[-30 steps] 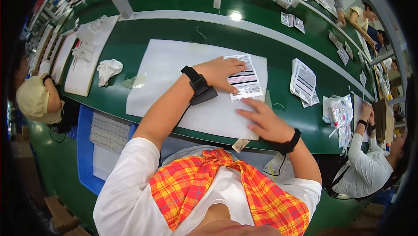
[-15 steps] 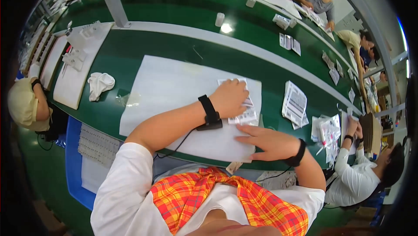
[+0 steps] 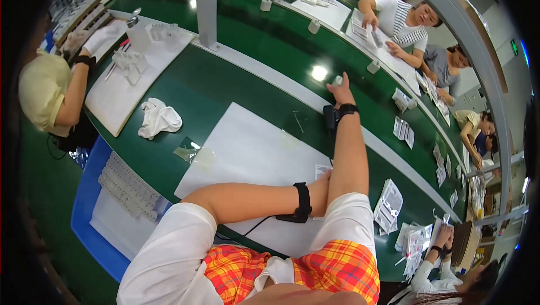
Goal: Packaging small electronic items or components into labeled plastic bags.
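Note:
My right hand [image 3: 341,93] stretches far out over the green belt beyond the pale rail. Its thumb and fingers close round a small white cylindrical piece [image 3: 337,80]. My left hand [image 3: 320,191] lies low over the white sheet [image 3: 253,142], beside a printed packet [image 3: 322,170] whose lower part is covered. My right forearm crosses in front of the left fingers, so their grip is hidden. Black bands circle both wrists, and a cord runs from the left one.
A stack of printed packets [image 3: 388,206] lies to the right, and a crumpled white cloth [image 3: 160,118] to the left. Beyond it stands a white board [image 3: 121,102] with bottles and small holders. A metal post [image 3: 206,12] rises from the rail [image 3: 270,74]. Co-workers sit on several sides.
My right hand has left the packet and reached forward across the rail to the white piece. My left hand stays near the packet. The whole view has turned.

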Available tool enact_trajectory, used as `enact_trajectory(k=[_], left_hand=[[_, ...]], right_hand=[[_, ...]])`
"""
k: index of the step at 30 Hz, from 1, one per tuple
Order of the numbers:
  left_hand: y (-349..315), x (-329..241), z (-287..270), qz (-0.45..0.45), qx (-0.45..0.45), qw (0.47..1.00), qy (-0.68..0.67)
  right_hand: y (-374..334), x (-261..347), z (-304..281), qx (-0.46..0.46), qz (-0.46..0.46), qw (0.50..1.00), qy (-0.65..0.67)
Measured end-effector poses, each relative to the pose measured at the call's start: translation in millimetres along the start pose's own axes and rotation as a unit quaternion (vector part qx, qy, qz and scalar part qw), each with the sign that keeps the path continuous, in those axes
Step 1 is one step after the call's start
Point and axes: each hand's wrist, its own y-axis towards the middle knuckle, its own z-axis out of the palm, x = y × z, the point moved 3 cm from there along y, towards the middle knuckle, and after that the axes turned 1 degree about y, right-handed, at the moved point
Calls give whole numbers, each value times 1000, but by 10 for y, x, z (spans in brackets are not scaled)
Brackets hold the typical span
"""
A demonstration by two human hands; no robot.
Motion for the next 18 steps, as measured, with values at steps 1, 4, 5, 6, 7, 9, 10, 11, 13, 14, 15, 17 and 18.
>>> enact_trajectory(k=[1,4,5,6,7,9,10,11,13,14,15,17,18], left_hand=[[61,16,71,24,-12,996,-85],[-125,168,106,-10,7,998,-65],[-186,179,90,-31,34,998,42],[-178,147,71,-38,60,986,151],[-159,106,42,-28,61,986,151],[-90,78,-28,-37,77,987,138],[-67,50,-34,-38,89,987,131],[-85,59,-6,-26,97,986,130],[-156,175,32,-49,49,985,160],[-137,112,30,-34,57,985,160],[-139,70,-12,-38,44,985,164],[-137,8,-100,-50,17,983,175],[-144,10,-104,-46,23,983,177]], right_hand=[[92,-96,-162,-69,-26,997,2],[-224,88,127,-110,16,975,190],[-443,270,154,-109,69,927,351],[-620,390,-23,-115,65,927,350],[-804,464,-244,-92,31,940,327],[-1256,529,-592,-84,-3,949,303],[-1511,547,-687,-30,-47,965,256],[-1779,566,-719,28,-89,974,207],[-2386,638,-700,-4,-129,990,62],[-2687,643,-732,-33,-165,981,-93],[-2897,530,-729,-47,-160,982,-91],[-3227,311,-739,-102,-126,986,-36],[-3361,298,-740,-108,-124,986,-31]])
